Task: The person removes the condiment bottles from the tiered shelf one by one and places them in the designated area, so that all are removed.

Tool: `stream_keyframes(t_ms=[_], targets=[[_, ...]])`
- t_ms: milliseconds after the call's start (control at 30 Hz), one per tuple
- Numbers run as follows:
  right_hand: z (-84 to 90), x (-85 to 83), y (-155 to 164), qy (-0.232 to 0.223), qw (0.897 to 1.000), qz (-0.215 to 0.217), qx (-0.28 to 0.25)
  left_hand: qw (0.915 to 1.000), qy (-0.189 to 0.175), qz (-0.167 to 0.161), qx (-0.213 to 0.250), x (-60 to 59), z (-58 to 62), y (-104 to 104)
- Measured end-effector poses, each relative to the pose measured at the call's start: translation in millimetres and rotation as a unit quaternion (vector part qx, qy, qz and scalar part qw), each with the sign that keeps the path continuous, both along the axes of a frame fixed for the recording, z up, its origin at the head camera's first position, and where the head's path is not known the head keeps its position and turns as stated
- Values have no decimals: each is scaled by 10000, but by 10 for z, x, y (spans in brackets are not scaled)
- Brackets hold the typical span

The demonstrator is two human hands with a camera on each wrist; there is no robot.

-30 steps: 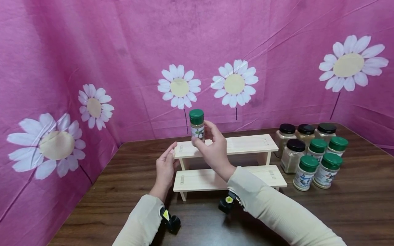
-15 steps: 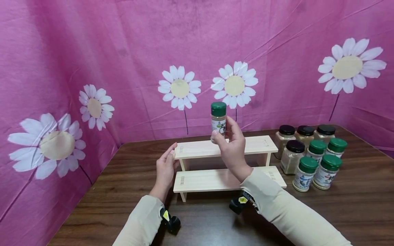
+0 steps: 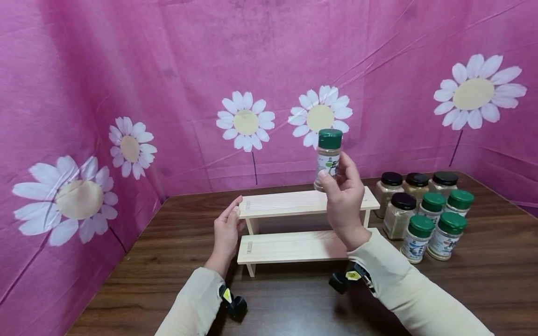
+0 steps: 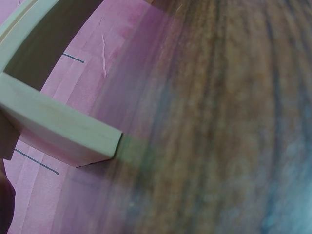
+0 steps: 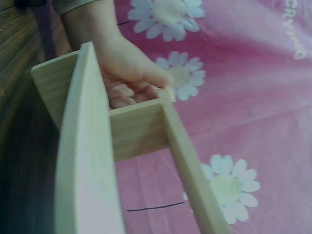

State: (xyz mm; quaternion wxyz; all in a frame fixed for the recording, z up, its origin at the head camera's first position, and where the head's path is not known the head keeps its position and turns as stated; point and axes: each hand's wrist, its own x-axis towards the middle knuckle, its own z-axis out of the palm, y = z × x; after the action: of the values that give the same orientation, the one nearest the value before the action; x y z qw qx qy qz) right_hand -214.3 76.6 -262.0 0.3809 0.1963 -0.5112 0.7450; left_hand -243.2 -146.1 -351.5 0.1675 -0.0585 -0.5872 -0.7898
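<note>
right hand (image 3: 344,200) grip: fingers pinched round small clear plastic spice jar (image 3: 328,161), green screw cap, tan powder, held upright above pale two-step wooden shelf (image 3: 294,204) | jar label mostly hidden by fingers | left hand (image 3: 226,231) grip: fingers straight, touching shelf end | smooth dark woodgrain desk (image 3: 176,275) | left wrist view blurred

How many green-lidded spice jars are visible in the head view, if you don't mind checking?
5. One green-lidded jar is held up in the right hand above the wooden rack. Four stand on the table at right. None looks hidden.
</note>
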Motion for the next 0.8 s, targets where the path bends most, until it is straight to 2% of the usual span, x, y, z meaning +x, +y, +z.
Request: stream_keyframes(t_ms=[100,400,800], targets=[[33,29,67,166,9996,-123,-190,10000,12,-14,-14,2,-4,-3],[124,121,274,694,9963,-133,-483,10000,24,-17,68,2,9,-1],[239,173,588,1071,9882,-352,-1033,9999,18,-73,81,8,7,-5]])
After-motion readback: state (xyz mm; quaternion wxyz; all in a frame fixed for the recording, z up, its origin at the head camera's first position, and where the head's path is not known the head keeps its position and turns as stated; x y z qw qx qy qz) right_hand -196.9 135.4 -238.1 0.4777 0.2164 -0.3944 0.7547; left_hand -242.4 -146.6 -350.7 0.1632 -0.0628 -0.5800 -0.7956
